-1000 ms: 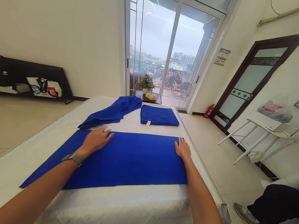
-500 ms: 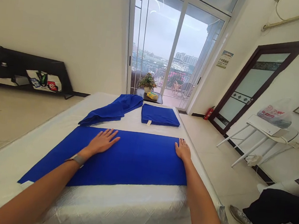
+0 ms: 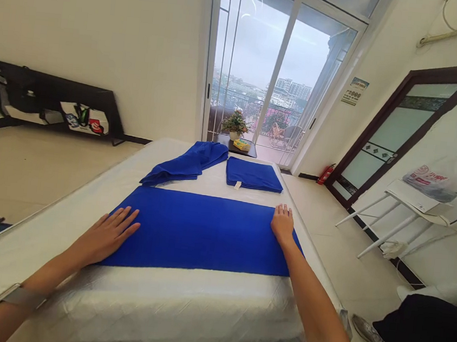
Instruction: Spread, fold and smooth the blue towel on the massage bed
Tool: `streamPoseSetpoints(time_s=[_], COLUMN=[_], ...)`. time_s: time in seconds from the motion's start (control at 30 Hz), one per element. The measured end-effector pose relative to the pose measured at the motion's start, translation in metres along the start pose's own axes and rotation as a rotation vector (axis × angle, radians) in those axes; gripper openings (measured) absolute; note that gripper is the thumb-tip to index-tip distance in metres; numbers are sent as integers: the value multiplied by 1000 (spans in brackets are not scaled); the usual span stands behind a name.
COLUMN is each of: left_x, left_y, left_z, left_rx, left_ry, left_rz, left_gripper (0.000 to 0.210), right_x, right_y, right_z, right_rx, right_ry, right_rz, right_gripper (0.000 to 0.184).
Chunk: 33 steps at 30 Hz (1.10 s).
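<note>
Left hand [image 3: 110,229] has slid to the 9 o'clock edge of the blue cloth [image 3: 205,234], right hand [image 3: 283,224] at 2, both open.

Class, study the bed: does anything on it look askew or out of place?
Yes: beside the neatly folded stack, the rumpled blue cloth lies bunched and slanted on the bed, unlike the smooth blue cloth in the foreground.

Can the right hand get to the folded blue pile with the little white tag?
Probably yes: the right hand rests at the far right corner of the spread blue cloth, close to the folded blue pile, with only white cover showing between.
</note>
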State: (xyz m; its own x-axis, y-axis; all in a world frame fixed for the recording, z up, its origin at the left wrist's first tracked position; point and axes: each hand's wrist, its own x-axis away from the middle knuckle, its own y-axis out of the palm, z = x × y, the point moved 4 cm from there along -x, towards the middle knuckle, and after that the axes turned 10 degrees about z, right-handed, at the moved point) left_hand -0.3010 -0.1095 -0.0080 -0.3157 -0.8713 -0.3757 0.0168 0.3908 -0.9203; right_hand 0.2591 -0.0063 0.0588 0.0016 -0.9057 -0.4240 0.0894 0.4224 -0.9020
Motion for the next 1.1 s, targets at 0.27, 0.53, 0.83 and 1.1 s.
streamPoseSetpoints(time_s=[0.27,0.53,0.83,1.1], left_x=[-68,-64,24,67], left_y=[-19,-16,-11,-6], left_z=[153,181,30,-1], left_rx=[244,317,43,-13], left_ry=[156,207,-35,1], left_rz=[-4,-83,-89,-84], left_gripper=[64,67,53,52], right_x=[77,106,116,125], right_y=[-43,-31,-3,9], right_z=[-184,-154,33,78], right_rx=[-428,-426,-152,-144], right_ry=[-261,-197,111,103], right_rz=[-122,-280,-287,-259], right_gripper=[64,71,74,74])
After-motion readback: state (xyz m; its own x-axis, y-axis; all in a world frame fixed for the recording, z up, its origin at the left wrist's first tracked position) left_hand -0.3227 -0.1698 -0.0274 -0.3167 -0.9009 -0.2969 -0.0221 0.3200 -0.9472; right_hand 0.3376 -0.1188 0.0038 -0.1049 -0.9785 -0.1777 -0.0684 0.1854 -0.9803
